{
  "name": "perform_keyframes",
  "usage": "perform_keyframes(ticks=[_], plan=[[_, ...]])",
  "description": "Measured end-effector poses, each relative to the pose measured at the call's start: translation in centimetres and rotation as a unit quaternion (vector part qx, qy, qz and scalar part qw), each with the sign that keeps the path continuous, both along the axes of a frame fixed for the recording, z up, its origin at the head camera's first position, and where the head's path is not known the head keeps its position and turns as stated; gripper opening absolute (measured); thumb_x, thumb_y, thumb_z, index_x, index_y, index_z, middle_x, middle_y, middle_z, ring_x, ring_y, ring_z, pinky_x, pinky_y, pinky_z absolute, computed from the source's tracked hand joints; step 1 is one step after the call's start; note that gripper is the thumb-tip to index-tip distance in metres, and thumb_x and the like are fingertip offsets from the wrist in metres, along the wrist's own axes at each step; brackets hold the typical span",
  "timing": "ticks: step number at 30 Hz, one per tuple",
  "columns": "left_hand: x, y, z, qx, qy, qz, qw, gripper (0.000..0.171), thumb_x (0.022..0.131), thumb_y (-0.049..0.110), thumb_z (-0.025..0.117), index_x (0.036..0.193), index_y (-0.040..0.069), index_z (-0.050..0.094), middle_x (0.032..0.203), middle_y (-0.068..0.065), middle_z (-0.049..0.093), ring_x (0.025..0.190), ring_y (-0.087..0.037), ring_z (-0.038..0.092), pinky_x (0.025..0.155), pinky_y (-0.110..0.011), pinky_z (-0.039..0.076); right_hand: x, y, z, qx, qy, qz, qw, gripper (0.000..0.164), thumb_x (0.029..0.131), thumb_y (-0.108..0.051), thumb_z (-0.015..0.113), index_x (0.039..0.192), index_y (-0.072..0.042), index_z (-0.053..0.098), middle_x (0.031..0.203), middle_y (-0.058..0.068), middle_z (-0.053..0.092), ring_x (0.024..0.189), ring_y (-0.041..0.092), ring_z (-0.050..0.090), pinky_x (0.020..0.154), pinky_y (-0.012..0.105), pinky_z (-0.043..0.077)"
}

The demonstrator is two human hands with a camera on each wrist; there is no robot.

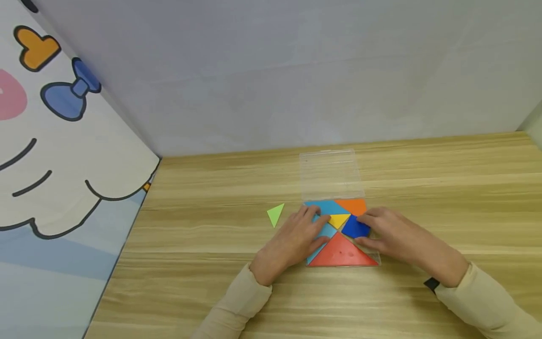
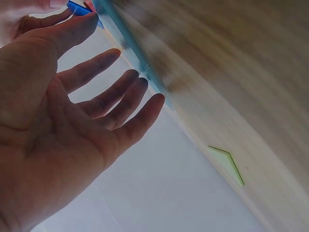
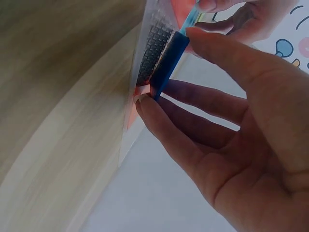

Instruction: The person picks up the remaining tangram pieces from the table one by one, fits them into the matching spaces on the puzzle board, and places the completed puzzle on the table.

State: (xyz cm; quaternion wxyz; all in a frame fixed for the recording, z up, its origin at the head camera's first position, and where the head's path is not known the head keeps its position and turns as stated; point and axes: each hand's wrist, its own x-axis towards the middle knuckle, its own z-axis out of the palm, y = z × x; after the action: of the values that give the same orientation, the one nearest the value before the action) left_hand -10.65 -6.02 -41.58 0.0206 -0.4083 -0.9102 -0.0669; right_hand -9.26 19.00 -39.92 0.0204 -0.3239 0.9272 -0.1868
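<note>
A clear plastic tray [image 1: 378, 259] holds flat tangram pieces. My right hand [image 1: 395, 233] pinches a dark blue square [image 1: 354, 227] between thumb and fingers; the right wrist view shows this square [image 3: 169, 63] tilted up over the tray's textured floor. On the tray's left side, my left hand [image 1: 292, 238] rests its loosely bent fingertips on the light blue pieces [image 1: 325, 206], beside a yellow triangle [image 1: 339, 220]. A large red triangle [image 1: 343, 252] fills the near side, and an orange piece [image 1: 353, 205] lies at the far right corner.
A light green triangle [image 1: 276, 215] lies on the wooden table [image 1: 190, 263], left of the tray. Beyond the tray, its transparent lid [image 1: 332, 174] lies opened out. A small black object [image 1: 432, 283] shows beside the right sleeve. A cartoon-printed panel [image 1: 63, 165] stands at left.
</note>
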Motion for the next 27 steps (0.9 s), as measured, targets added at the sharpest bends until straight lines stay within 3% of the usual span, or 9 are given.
perform_keyframes(ticks=[27], plan=[[-0.2, 0.3, -0.2, -0.011, -0.007, 0.002, 0.9999, 0.044, 0.099, 0.033, 0.071, 0.135, 0.009, 0.062, 0.126, -0.01, 0.058, 0.109, -0.023, 0.055, 0.088, -0.028, 0.052, 0.6, -0.3, -1.5, -0.037, 0.06, 0.002, 0.998, 0.035, 0.083, -0.017, 0.087, 0.107, 0.003, 0.072, 0.096, 0.011, 0.061, 0.083, 0.021, 0.055, 0.066, 0.031, 0.053]])
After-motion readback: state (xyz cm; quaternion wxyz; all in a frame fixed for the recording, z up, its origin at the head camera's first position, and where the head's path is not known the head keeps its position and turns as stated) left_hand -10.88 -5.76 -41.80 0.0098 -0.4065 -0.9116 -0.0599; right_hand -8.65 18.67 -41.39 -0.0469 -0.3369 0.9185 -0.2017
